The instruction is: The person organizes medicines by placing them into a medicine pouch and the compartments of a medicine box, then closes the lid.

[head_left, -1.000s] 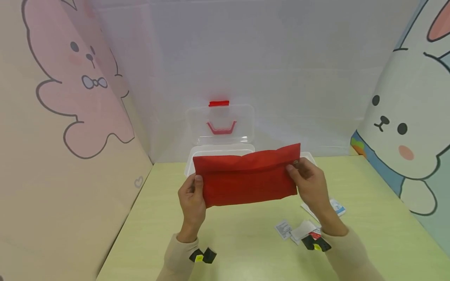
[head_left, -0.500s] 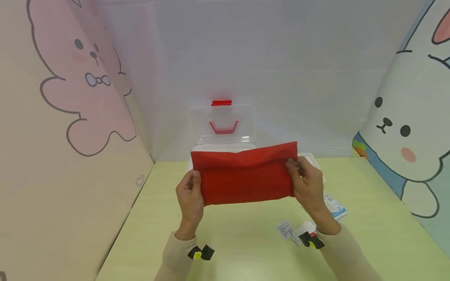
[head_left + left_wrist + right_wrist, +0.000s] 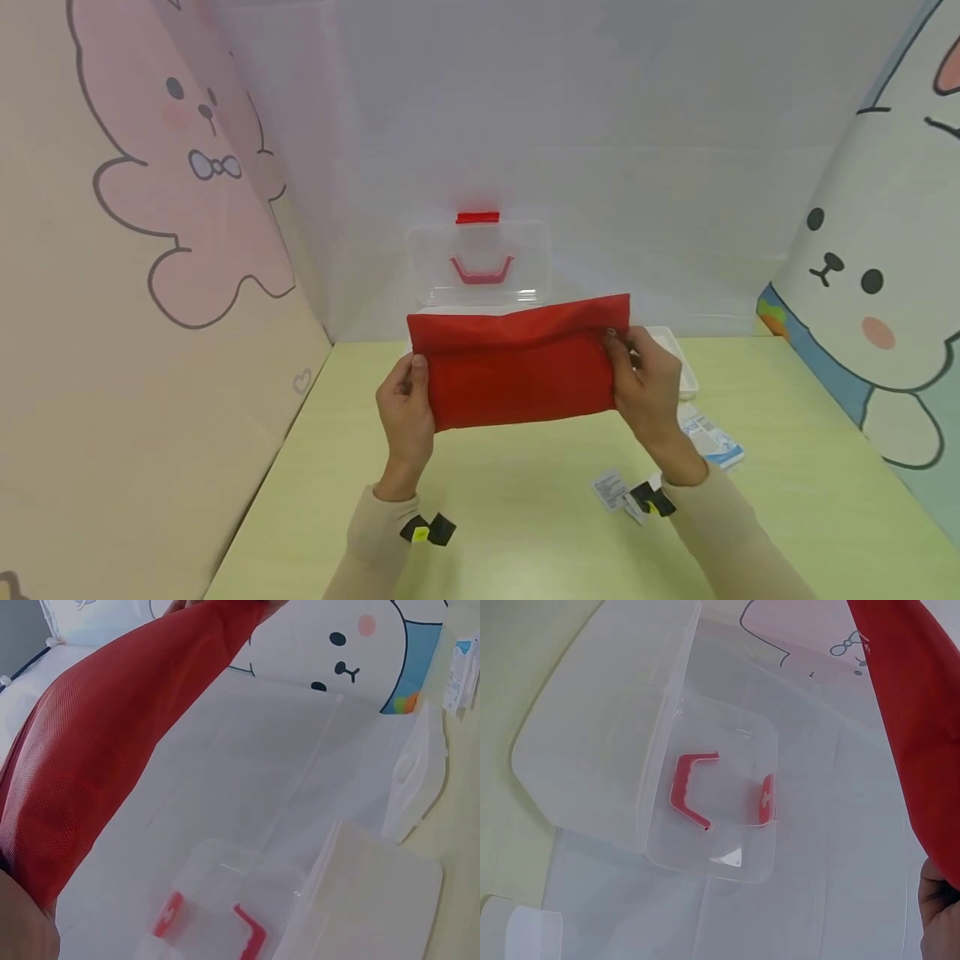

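A red fabric pouch [image 3: 517,367] is stretched between both hands above the table in the head view. My left hand [image 3: 407,408] pinches its left end, thumb on the near face. At the other end my right hand [image 3: 651,379] grips the pouch, its thumb beside a small metal piece that looks like a zip pull. In the left wrist view the pouch [image 3: 90,742] bulges slightly and its opening cannot be seen. Behind it stands a translucent plastic box [image 3: 600,727], mostly hidden by the pouch in the head view, with its clear lid [image 3: 731,787] raised.
The lid carries a red handle [image 3: 482,275] and a red latch [image 3: 477,217]. A white tray [image 3: 686,379] is at the box's right. A blue-and-white packet [image 3: 716,442] and small white packets [image 3: 611,489] lie near my right forearm. Printed cloth walls enclose the table [image 3: 510,517].
Both hands have raised the pouch slightly and brought its ends a little closer together. The right hand has shifted left and uncovered more of the blue-and-white packet. The grip of both hands continues.
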The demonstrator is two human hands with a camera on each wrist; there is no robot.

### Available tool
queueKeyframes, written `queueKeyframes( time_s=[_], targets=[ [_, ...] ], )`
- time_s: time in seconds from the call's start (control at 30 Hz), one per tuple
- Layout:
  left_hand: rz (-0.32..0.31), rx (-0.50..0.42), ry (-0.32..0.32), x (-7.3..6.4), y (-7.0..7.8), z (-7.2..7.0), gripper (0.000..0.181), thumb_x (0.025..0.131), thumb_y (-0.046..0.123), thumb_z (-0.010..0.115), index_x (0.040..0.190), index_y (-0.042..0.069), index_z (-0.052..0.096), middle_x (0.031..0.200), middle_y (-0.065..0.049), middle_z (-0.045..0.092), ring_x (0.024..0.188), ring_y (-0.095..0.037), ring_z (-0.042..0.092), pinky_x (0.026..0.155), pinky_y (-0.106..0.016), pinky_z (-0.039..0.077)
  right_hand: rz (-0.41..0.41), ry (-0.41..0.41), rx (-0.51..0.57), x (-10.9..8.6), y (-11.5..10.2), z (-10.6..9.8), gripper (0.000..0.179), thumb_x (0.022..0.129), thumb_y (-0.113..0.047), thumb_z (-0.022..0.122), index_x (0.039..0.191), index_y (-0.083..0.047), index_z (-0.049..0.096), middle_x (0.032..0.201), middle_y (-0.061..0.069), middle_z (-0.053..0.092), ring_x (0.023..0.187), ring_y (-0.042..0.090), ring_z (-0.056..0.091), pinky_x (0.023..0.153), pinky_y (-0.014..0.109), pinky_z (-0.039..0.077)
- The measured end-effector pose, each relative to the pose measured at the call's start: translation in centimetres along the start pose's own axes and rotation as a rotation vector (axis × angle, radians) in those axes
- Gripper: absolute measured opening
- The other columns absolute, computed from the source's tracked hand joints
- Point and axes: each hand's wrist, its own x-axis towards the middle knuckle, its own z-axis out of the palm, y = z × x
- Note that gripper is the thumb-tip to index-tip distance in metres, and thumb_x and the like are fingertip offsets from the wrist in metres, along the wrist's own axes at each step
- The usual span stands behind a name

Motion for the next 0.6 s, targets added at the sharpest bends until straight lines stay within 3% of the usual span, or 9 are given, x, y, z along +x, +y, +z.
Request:
queueKeyframes(
  time_s=[0.2, 0.37, 0.6],
  targets=[
    [-0.043, 0.02, -0.03, 0.9, -0.4, -0.4, 0.026, 0.101, 0.022, 0.054, 0.107, 0.001, 0.069, 0.086, 0.005, 0.07, 0.073, -0.016, 0.066, 0.062, -0.029, 0.057, -0.041, -0.001, -0.033, 0.6, 0.4, 0.7, 0.004, 0.086, 0.004, 0.065, 0.083, 0.002, 0.064, 0.067, 0.013, 0.063, 0.062, 0.008, 0.053, 0.065, 0.004, 0.042],
    [-0.094, -0.013, -0.058, 1.7, -1.3, -0.9, 0.03, 0.1, 0.027, 0.055, 0.108, 0.001, 0.068, 0.087, 0.002, 0.069, 0.079, -0.017, 0.066, 0.068, -0.028, 0.057, -0.076, -0.061, -0.065, 1.7, 0.4, 1.0, 0.006, 0.09, -0.003, 0.063, 0.086, 0.001, 0.066, 0.07, 0.013, 0.065, 0.062, 0.014, 0.055, 0.064, 0.009, 0.045],
    [-0.146, -0.074, -0.058, 2.8, -2.4, -1.3, 0.034, 0.099, 0.032, 0.057, 0.108, 0.0, 0.066, 0.084, 0.0, 0.064, 0.081, -0.016, 0.063, 0.072, -0.025, 0.057, -0.098, -0.138, -0.053, 3.0, 0.4, 1.9, 0.003, 0.088, -0.001, 0.066, 0.086, 0.001, 0.065, 0.071, 0.012, 0.066, 0.059, 0.018, 0.059, 0.056, 0.017, 0.048]
  ],
)
